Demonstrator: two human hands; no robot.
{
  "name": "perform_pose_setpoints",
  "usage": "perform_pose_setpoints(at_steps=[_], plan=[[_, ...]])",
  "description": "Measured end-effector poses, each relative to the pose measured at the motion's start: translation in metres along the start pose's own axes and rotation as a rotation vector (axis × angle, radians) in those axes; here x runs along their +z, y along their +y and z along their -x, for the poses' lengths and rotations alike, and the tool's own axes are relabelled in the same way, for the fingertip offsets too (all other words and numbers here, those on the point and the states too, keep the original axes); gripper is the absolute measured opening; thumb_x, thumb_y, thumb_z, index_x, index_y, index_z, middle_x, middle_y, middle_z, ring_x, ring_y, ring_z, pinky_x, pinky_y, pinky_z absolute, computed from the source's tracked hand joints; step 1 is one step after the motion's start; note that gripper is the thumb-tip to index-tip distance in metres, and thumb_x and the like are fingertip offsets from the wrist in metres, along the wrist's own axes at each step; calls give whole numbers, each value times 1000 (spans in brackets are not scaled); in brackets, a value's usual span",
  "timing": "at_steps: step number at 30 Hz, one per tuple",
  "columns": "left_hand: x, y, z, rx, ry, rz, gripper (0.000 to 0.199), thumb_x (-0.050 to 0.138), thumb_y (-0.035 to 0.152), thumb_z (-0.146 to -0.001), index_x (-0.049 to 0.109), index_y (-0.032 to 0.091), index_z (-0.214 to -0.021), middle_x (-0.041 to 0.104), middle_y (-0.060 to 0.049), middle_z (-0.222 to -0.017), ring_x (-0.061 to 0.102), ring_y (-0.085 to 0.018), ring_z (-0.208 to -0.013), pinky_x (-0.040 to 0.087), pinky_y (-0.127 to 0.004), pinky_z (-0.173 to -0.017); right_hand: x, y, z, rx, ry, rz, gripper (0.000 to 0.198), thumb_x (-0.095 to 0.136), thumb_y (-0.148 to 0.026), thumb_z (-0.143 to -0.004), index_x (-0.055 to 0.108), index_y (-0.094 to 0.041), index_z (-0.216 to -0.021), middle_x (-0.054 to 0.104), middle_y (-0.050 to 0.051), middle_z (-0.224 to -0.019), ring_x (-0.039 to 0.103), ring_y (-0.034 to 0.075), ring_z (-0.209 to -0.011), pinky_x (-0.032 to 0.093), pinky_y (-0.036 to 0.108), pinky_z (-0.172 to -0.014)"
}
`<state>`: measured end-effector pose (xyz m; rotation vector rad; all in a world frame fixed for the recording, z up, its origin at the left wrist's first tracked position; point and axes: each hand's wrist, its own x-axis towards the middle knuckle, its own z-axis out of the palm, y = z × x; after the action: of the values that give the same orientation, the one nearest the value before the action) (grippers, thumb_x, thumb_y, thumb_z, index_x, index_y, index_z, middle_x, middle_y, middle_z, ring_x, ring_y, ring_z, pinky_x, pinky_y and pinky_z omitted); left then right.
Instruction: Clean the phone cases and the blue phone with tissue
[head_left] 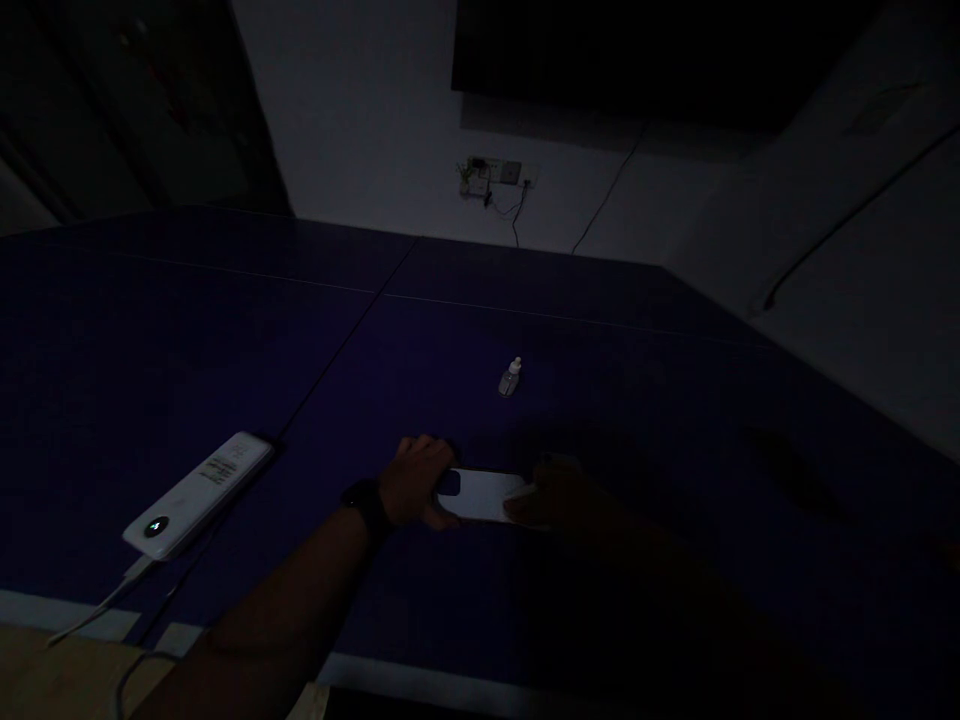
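A phone [480, 496] with a pale back and a dark camera block at its left end lies low over the dark blue surface. My left hand [416, 478], wearing a dark watch, closes around that left end. At the other end is my right hand [547, 497], in deep shadow, its fingers bent over the phone's back. A thin pale piece [520, 491], perhaps a cloth, shows under those fingers; its kind is unclear in the dark. Beyond the phone a small clear bottle [508, 382] with a white top lies or stands apart from both hands.
To the left rests a white power bank [199, 492] with a round lit display and a white cable [105, 605] running toward the near edge. A thin dark seam crosses the blue surface [330, 330]. Wall sockets [495, 175] with cords and a dark screen [637, 60] are behind.
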<state>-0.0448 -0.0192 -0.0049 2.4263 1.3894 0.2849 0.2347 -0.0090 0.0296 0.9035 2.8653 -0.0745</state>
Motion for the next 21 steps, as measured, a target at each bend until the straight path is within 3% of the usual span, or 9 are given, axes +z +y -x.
perform_pose_setpoints(at_steps=[6, 10, 13, 17, 21], plan=[[0, 3, 0, -29, -3, -25, 74, 89, 54, -51, 51, 24, -107, 61, -4, -110, 50, -29, -104, 31, -39, -86, 6, -42, -22, -89, 63, -25, 28, 45, -19, -101, 67, -23, -119, 71, 9, -105, 58, 22, -86, 37, 36, -74], [-1, 5, 1, -36, 4, -18, 72, 90, 52, -50, 52, 24, -105, 62, -4, -110, 51, -29, -104, 31, -38, -86, 8, -75, -34, 85, 87, -63, 24, 48, -13, -97, 70, -15, -106, 72, 11, -110, 62, 24, -90, 41, 39, -84], [-1, 5, 1, -38, -4, -23, 73, 90, 52, -51, 52, 24, -106, 62, -4, -112, 51, -29, -105, 32, -39, -87, 5, -90, -44, 234, 26, -52, 31, 47, -8, -95, 69, -13, -116, 70, 13, -121, 64, 27, -98, 44, 40, -88], [-2, 5, 1, -40, -11, -22, 75, 89, 50, -53, 51, 24, -112, 61, -4, -114, 50, -30, -108, 32, -40, -88, 6, -89, -54, 352, 61, -18, 37, 45, -7, -96, 65, -10, -126, 67, 15, -129, 65, 28, -102, 47, 41, -89], [-2, 4, 1, -36, -11, -14, 73, 88, 51, -54, 51, 25, -111, 61, -5, -114, 50, -31, -107, 31, -39, -89, 17, -63, -43, 216, 163, -56, 38, 46, -12, -97, 65, -16, -129, 68, 13, -129, 65, 26, -104, 48, 38, -90]])
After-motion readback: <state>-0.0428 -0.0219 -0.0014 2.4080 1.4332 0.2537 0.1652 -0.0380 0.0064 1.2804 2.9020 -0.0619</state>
